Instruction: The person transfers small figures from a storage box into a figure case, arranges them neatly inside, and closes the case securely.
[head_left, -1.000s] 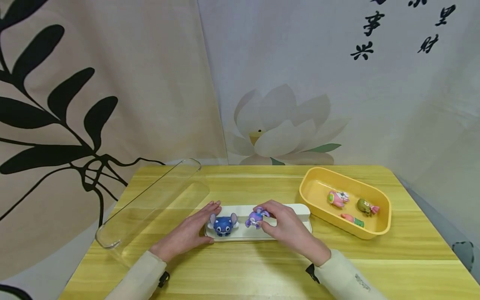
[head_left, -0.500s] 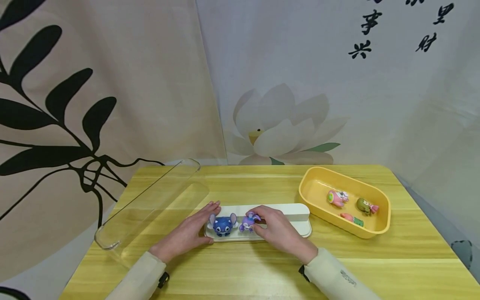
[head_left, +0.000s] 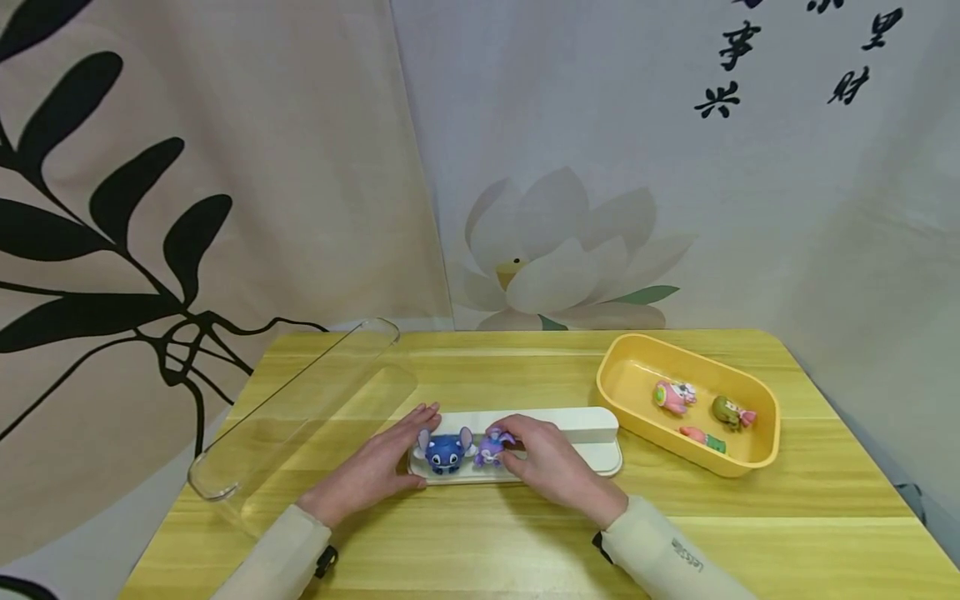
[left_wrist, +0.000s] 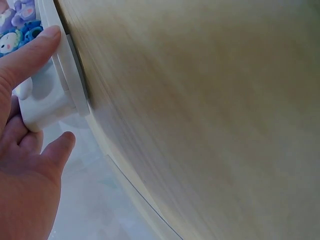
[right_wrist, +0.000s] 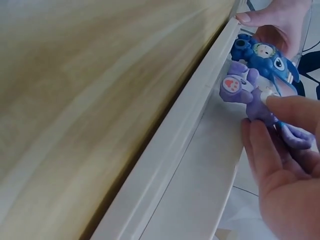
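A long white display base (head_left: 581,425) with a raised back step lies on the table. On its left part sits a blue big-eared figurine (head_left: 444,453), which looks like Stitch. My left hand (head_left: 371,468) holds the base's left end, thumb at the front edge and fingers toward the back. My right hand (head_left: 558,467) pinches a small purple long-eared figurine (head_left: 491,448) between thumb and fingers, right beside the blue one. Seen from the right wrist, a pink paw print shows on the purple figurine's foot (right_wrist: 231,84), close over the base; fingers cover part of its body.
At the right stands a yellow tray (head_left: 615,358) with several small items, among them a pink figurine (head_left: 675,396) and an olive-green one (head_left: 731,412). A clear plastic cover (head_left: 300,408) lies slanted at the left table edge. A printed curtain (head_left: 337,167) hangs behind the table.
My right hand has moved left along the base with the purple figurine, bringing it up beside the blue one. The left hand has stayed on the base's end.
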